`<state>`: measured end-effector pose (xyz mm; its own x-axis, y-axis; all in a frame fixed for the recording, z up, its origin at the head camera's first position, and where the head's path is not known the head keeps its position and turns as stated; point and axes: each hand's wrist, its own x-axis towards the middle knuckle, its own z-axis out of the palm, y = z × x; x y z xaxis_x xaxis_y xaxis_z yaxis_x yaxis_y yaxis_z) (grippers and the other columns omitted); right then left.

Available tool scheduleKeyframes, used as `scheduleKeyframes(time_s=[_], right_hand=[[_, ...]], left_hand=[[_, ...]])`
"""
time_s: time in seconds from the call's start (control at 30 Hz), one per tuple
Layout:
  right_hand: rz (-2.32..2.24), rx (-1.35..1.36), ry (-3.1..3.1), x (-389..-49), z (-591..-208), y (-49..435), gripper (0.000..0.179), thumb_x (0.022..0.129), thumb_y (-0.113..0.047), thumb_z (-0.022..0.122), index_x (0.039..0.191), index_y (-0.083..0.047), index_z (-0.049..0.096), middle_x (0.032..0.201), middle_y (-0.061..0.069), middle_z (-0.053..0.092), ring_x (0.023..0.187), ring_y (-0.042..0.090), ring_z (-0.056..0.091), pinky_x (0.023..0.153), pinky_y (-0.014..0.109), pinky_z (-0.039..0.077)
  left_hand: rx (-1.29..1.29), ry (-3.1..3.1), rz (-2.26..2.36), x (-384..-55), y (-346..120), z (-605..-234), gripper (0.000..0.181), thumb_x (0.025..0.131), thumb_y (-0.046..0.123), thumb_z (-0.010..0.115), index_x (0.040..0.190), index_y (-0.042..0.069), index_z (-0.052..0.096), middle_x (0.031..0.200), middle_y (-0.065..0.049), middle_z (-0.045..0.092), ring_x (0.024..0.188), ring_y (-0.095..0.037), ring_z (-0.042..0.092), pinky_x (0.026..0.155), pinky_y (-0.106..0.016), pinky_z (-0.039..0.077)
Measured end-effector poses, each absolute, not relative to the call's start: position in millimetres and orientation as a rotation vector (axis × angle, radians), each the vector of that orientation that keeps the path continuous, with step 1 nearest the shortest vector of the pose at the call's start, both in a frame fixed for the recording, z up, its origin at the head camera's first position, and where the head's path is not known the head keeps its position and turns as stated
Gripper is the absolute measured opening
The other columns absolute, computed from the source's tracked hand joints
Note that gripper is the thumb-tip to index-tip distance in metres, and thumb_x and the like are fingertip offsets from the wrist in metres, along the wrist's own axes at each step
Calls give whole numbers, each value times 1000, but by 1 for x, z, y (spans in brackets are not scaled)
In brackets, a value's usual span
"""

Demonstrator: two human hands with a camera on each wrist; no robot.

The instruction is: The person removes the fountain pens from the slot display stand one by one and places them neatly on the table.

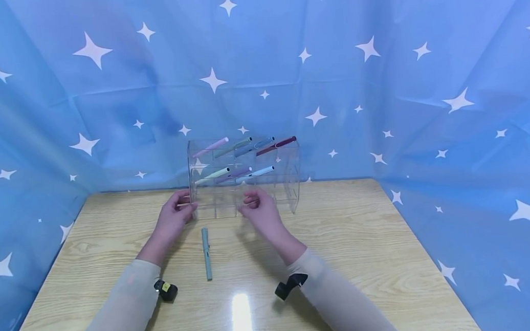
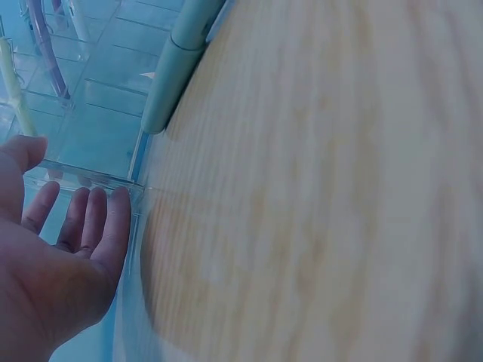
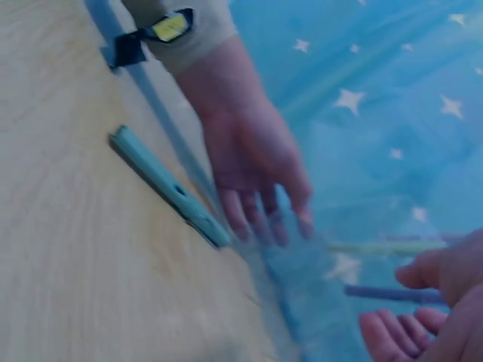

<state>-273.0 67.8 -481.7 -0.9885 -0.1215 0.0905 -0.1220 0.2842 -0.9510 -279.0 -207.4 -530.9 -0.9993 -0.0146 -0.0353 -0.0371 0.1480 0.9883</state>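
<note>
One clear rack [image 1: 224, 194] stands beyond the teal pen [image 1: 207, 254]; likely stiff, brittle, best held by both side walls. The left hand [image 1: 172, 213] grips its left wall; the right hand [image 1: 263, 211] looks loose, empty.

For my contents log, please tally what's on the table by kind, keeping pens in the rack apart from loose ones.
Clear rack: 1
Pens in the rack's upper row: 4
Pens in the rack's lower row: 3
Loose pen: 1
Total: 9
</note>
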Motion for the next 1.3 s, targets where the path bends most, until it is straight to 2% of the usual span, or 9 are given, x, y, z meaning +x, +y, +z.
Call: scheduleKeyframes(time_s=[0.27,0.57,0.8,1.1,1.3], right_hand=[[1820,131,-2325,-286,-473,94,33,97,-4,82,127,-1,68,118,19,71,102,23,66,85,26,59],[1906,127,-2142,-301,-464,109,54,101,-3,78,147,-3,50,136,12,58,113,27,68,89,29,62],[1873,148,-2221,-315,-456,109,63,100,-7,82,155,4,52,151,18,59,117,33,72,95,36,65],[2037,203,-2237,-325,-458,104,53,102,-7,79,150,2,58,142,20,66,121,34,73,94,38,66],[2027,241,-2256,-329,-460,100,45,104,-8,77,145,1,61,128,14,71,109,29,76,92,37,67]], left_hand=[[-62,2361,2043,-278,-207,-530,58,113,21,67,166,7,46,149,-21,52,123,-25,60,102,-35,61],[-56,2364,2048,-279,-207,-532,57,113,21,67,164,6,48,147,-21,53,121,-23,60,96,-27,61],[-57,2358,2056,-279,-207,-532,56,113,21,67,164,6,48,147,-22,52,125,-27,59,96,-27,61],[-55,2366,2037,-279,-208,-531,58,113,19,65,166,5,45,151,-24,52,125,-27,59,102,-34,61],[-63,2366,2034,-281,-208,-534,57,113,17,64,166,4,45,151,-25,51,124,-26,59,101,-33,61]])
